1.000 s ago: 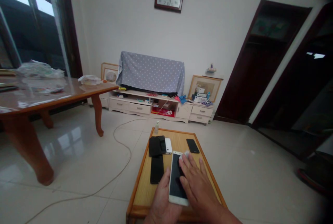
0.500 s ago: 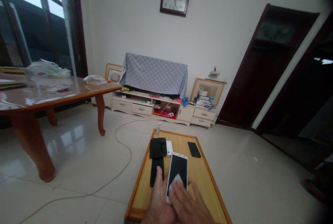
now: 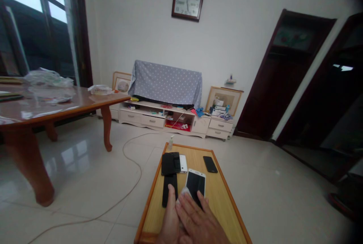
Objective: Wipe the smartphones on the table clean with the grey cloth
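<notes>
A white phone with a dark screen (image 3: 196,182) lies on a low wooden table (image 3: 221,202) in front of me. My left hand (image 3: 170,219) rests at its left edge, thumb up along the side, steadying it. My right hand (image 3: 198,219) lies flat over the lower part of the screen, fingers pressed on a small white wipe (image 3: 183,192). A black phone (image 3: 169,189) lies just left of my left thumb.
Farther back on the small table sit a black case (image 3: 170,163), a white phone (image 3: 183,163), a black phone (image 3: 210,164) and a little bottle (image 3: 170,142). A cable (image 3: 129,183) snakes over the tiled floor. A big wooden table (image 3: 48,108) stands left, a TV cabinet (image 3: 167,117) behind.
My right hand slid with the wipe from the top of the white phone's screen down toward its lower left. The view shifted slightly.
</notes>
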`<state>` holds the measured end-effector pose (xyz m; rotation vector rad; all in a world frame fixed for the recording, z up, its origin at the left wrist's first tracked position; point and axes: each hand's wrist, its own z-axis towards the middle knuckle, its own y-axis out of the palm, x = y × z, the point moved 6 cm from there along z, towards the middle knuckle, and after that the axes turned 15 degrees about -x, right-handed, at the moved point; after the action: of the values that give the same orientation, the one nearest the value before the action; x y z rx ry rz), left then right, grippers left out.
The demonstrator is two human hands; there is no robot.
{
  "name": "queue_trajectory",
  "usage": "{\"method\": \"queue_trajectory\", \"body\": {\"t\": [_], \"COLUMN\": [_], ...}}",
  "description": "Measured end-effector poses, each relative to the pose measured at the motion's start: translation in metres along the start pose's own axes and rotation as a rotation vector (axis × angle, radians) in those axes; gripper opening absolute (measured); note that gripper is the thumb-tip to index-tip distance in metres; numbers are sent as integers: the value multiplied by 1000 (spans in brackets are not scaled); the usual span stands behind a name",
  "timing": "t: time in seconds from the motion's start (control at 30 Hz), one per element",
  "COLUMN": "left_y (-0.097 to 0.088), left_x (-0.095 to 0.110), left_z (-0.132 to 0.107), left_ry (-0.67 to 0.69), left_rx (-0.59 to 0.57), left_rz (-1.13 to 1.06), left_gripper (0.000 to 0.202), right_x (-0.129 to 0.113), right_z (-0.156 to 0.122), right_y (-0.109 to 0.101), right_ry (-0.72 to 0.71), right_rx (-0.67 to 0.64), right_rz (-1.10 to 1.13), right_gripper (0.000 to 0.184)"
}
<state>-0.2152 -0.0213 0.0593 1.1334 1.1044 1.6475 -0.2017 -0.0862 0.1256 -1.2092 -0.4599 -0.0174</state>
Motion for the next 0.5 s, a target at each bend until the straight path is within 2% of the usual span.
{"method": "queue_trajectory", "body": {"t": [0.1, 0.17, 0.23, 0.3, 0.37, 0.43, 0.5], "left_y": [14, 27, 35, 35, 28, 17, 6], "left_x": [-2, -5, -7, -6, -5, -6, -9], "left_z": [6, 10, 11, 9, 5, 1, -3], "left_ry": [98, 123, 110, 106, 68, -2, -56], "left_rx": [-56, -126, -162, -156, -100, 26, 163], "left_rz": [-6, 3, 8, 4, -13, -26, -14], "left_gripper": [76, 70, 65, 61, 62, 65, 67], "right_x": [33, 58, 69, 61, 37, 5, -14], "right_z": [15, 16, 8, -7, -22, -33, -41], "right_y": [-11, -22, -24, -13, 7, 25, 31], "right_ry": [204, 335, 415, 440, 405, 325, 326], "right_rx": [-161, -191, -180, -136, -46, 114, 305], "right_rz": [109, 162, 170, 130, 51, -50, -121], "right_gripper": [60, 60, 61, 63, 66, 64, 55]}}
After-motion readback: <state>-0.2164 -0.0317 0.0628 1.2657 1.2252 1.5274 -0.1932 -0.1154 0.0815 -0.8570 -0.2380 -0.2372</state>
